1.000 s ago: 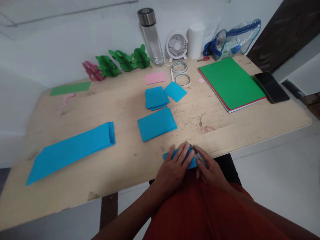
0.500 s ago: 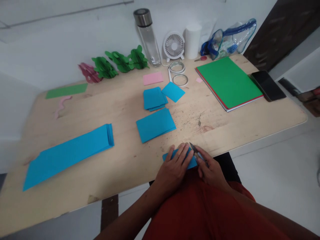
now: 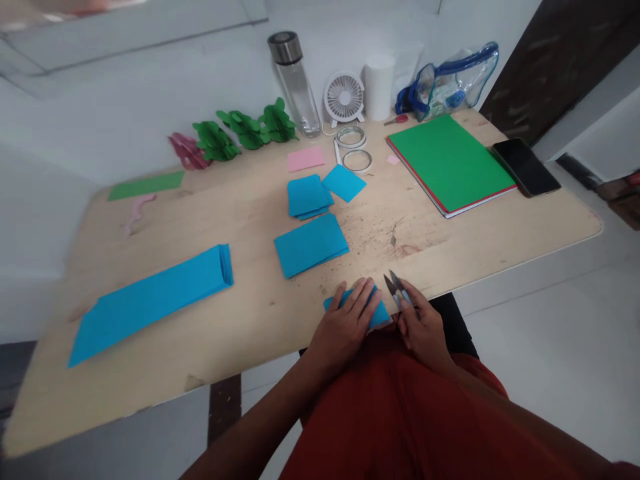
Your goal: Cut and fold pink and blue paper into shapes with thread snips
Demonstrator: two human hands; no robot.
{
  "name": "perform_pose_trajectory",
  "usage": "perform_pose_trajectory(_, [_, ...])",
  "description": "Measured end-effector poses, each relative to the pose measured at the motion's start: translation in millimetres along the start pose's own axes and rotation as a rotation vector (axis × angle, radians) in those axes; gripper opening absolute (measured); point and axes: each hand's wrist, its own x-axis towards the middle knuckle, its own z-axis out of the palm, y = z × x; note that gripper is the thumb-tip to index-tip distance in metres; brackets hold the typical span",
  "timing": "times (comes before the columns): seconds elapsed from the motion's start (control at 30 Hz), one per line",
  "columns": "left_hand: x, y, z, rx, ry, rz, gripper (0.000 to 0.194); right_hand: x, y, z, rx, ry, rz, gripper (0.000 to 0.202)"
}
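Observation:
My left hand (image 3: 345, 317) lies flat on a small blue paper piece (image 3: 380, 316) at the table's front edge, its fingers stretched over it. In my right hand (image 3: 423, 328) is a pair of thread snips (image 3: 396, 287), the two pointed blades spread and aimed away from me. The snips are just right of the blue piece, apart from it. Beyond my hands lies a stack of blue rectangles (image 3: 311, 245). Behind that are a stack of smaller blue pieces (image 3: 306, 195) and a single blue square (image 3: 344, 183).
Long blue strips (image 3: 155, 300) lie at left. Green paper shapes (image 3: 250, 130), a bottle (image 3: 301, 93), a fan (image 3: 345, 97) and tape rolls (image 3: 357, 160) stand or lie at the back. At right are a green-topped paper stack (image 3: 450, 163) and a phone (image 3: 527, 167).
The thread snips have moved off the blue piece's right edge, and their blades have spread apart. My left hand stays on the paper. The camera view has shifted slightly.

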Motion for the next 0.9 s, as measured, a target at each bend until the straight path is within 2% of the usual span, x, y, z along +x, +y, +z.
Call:
perform_pose_trajectory(0.07, [1,0,-2.0,-0.021,-0.019,-0.005,0.046,0,-1,-6,0.0,0.048,-0.004,0.067])
perform_pose_trajectory(0.2, [1,0,-6.7,-0.12,-0.033,-0.047,0.055,-3,-1,-19,0.004,-0.01,-0.029,0.064])
perform_pose_trajectory(0.3, [1,0,-8.5,-0.214,0.059,-0.089,0.058,-5,0,-27,0.014,-0.028,-0.046,0.063])
perform_pose_trajectory(0.4, [0,2,-8.1,-0.28,0.189,-0.161,0.05,-5,-1,-32,0.026,-0.049,-0.049,0.063])
perform_pose_trajectory(0.5, [-1,3,-7.0,-0.326,0.249,-0.228,0.041,-3,-5,-34,0.032,-0.068,-0.052,0.061])
perform_pose_trajectory(0.77, [-3,0,-7.9,-0.348,0.217,-0.203,0.039,-7,-16,-36,-0.021,-0.081,-0.164,0.055])
perform_pose_trajectory(0.9, [-6,-1,-8.9,-0.304,0.183,-0.137,0.046,4,-30,-43,-0.201,-0.053,-0.305,0.053])
